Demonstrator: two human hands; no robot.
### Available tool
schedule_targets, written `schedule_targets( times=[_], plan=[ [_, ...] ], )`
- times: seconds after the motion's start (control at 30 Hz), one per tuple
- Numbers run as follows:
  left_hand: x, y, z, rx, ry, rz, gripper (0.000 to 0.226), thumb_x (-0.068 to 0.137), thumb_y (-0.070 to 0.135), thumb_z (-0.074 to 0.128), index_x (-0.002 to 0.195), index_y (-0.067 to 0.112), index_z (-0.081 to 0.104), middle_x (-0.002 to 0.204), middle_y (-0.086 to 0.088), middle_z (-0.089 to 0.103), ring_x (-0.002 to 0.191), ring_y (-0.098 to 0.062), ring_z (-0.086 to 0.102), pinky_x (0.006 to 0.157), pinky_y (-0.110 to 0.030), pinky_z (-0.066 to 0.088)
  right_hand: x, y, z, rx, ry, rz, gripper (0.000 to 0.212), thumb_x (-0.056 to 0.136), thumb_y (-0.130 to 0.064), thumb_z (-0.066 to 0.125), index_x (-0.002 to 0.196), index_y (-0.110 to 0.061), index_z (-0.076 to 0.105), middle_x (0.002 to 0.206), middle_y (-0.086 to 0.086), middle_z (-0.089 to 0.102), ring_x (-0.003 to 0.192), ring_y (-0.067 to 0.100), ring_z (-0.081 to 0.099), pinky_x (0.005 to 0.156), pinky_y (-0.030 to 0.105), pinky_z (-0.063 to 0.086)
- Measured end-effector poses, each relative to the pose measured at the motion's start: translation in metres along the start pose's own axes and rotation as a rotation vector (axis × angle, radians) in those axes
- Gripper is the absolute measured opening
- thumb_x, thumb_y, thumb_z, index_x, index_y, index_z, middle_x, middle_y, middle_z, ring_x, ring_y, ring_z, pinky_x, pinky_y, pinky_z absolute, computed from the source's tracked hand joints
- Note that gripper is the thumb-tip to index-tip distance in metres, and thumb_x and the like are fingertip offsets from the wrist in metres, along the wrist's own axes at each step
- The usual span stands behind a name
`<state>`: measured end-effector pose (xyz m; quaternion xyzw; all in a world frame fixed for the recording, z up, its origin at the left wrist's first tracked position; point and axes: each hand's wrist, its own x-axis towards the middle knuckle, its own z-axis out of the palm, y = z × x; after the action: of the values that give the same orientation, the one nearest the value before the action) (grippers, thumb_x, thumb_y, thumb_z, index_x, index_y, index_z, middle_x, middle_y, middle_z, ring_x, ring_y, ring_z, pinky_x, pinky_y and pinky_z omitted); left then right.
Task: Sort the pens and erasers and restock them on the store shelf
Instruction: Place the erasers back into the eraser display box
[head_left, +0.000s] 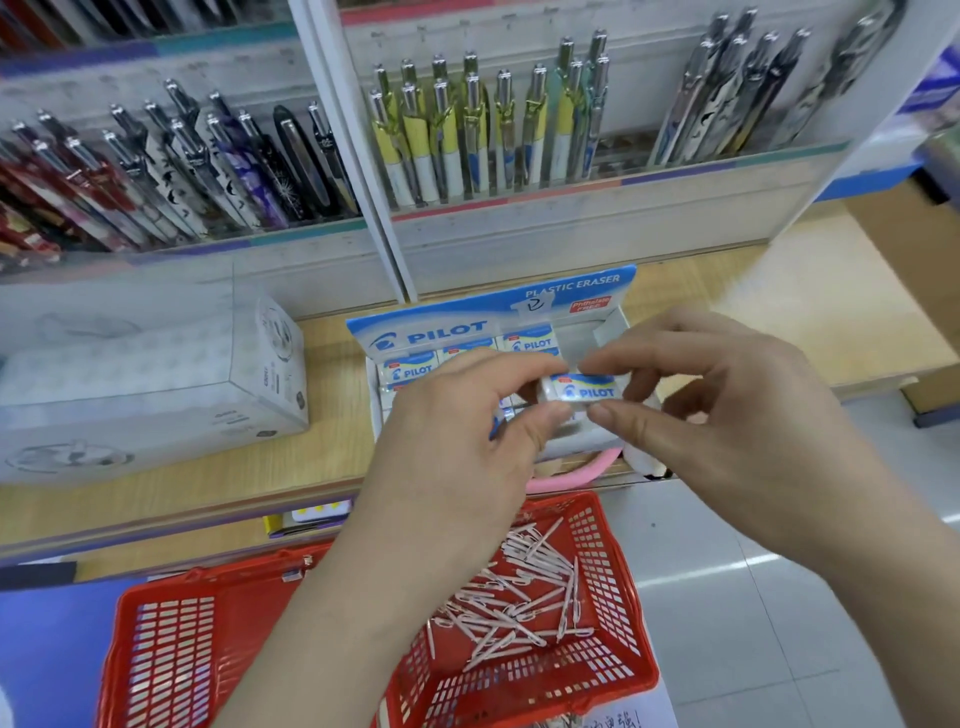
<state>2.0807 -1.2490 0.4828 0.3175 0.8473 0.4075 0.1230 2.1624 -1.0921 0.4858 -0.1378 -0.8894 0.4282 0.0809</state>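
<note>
A white eraser (582, 389) in a blue-and-white Pilot sleeve is held above the open Pilot eraser display box (431, 325) on the wooden shelf. My left hand (457, 447) grips its left end, and more erasers seem tucked under that palm. My right hand (727, 415) pinches its right end between thumb and forefinger. Rows of the same erasers (410, 370) fill the left part of the box; its right part shows bare white card. Below, a red plastic basket (639, 670) holds several pink-and-white pens (519, 608).
Upright pens fill the clear racks (467, 140) behind the shelf. A large white carton (156, 379) lies on the shelf at the left. A pink ring-shaped item (576, 475) lies at the shelf's front edge. Grey floor tiles (779, 623) spread to the right.
</note>
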Motion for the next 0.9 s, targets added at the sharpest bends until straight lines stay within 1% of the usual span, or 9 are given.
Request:
schedule_targets(
  times=[0.13,0.23,0.3,0.33,0.43,0.53,0.7,0.8,0.9],
  plan=[
    [0.010,-0.006,0.010,0.090,0.079,0.003,0.027,0.080,0.033,0.068,0.106,0.031,0.069,0.088,0.018,0.062,0.085,0.003,0.053,0.076,-0.003,0.034,0.014,0.010,-0.001,-0.127,0.012,-0.026,0.021,0.075,-0.015,0.078,0.090,-0.026,0.068,0.085,-0.012,0.060,0.073,0.011,0.058,0.064,0.026,0.049],
    [0.017,-0.014,0.011,0.214,0.163,-0.070,0.032,0.077,0.032,0.074,0.108,0.031,0.069,0.084,0.012,0.059,0.080,-0.005,0.053,0.074,-0.017,0.040,0.026,0.020,0.001,-0.315,0.106,-0.022,0.019,0.076,-0.012,0.075,0.093,-0.018,0.069,0.084,-0.006,0.054,0.067,0.013,0.054,0.070,0.035,0.050],
    [0.020,-0.018,0.011,0.310,0.113,-0.126,0.039,0.078,0.039,0.072,0.115,0.033,0.065,0.088,0.011,0.057,0.086,-0.011,0.057,0.076,-0.028,0.043,0.032,0.025,0.006,-0.379,0.132,-0.012,0.020,0.078,-0.011,0.073,0.097,-0.015,0.069,0.088,-0.003,0.053,0.071,0.020,0.055,0.072,0.038,0.050],
    [0.020,-0.019,0.012,0.351,0.076,-0.138,0.042,0.079,0.043,0.070,0.120,0.035,0.062,0.091,0.012,0.055,0.089,-0.013,0.057,0.076,-0.029,0.043,0.034,0.026,0.008,-0.403,0.133,-0.015,0.021,0.078,-0.011,0.072,0.098,-0.015,0.070,0.091,-0.001,0.054,0.074,0.023,0.056,0.072,0.039,0.050],
    [0.020,-0.021,0.013,0.393,0.017,-0.159,0.047,0.081,0.049,0.064,0.126,0.038,0.056,0.092,0.014,0.048,0.093,-0.012,0.055,0.075,-0.027,0.039,0.038,0.029,0.016,-0.449,0.165,-0.052,0.022,0.076,-0.011,0.073,0.097,-0.013,0.073,0.092,0.006,0.060,0.078,0.029,0.058,0.070,0.036,0.048],
    [0.020,-0.022,0.014,0.384,0.016,-0.169,0.047,0.081,0.049,0.064,0.126,0.037,0.056,0.091,0.015,0.044,0.093,-0.011,0.053,0.075,-0.027,0.039,0.039,0.035,0.020,-0.443,0.228,-0.051,0.022,0.075,-0.011,0.075,0.097,-0.014,0.074,0.090,0.006,0.061,0.083,0.029,0.059,0.070,0.032,0.045],
    [0.022,-0.024,0.013,0.359,0.004,-0.172,0.047,0.081,0.049,0.065,0.125,0.036,0.058,0.091,0.015,0.043,0.094,-0.010,0.052,0.080,-0.028,0.041,0.041,0.040,0.028,-0.457,0.332,-0.046,0.023,0.072,-0.009,0.078,0.094,-0.012,0.076,0.085,0.005,0.062,0.078,0.031,0.058,0.070,0.026,0.037],
    [0.022,-0.024,0.012,0.344,0.002,-0.170,0.047,0.080,0.048,0.065,0.126,0.036,0.058,0.090,0.016,0.043,0.092,-0.009,0.052,0.079,-0.027,0.040,0.041,0.043,0.029,-0.489,0.378,-0.091,0.019,0.072,-0.011,0.077,0.091,-0.012,0.077,0.080,0.005,0.063,0.073,0.031,0.053,0.063,0.027,0.040],
    [0.022,-0.024,0.012,0.332,0.009,-0.153,0.046,0.080,0.048,0.066,0.124,0.036,0.059,0.089,0.016,0.042,0.093,-0.010,0.052,0.080,-0.028,0.041,0.042,0.043,0.025,-0.508,0.402,-0.165,0.010,0.075,-0.018,0.070,0.080,-0.014,0.077,0.077,0.002,0.065,0.070,0.029,0.049,0.057,0.029,0.043]
  ],
)
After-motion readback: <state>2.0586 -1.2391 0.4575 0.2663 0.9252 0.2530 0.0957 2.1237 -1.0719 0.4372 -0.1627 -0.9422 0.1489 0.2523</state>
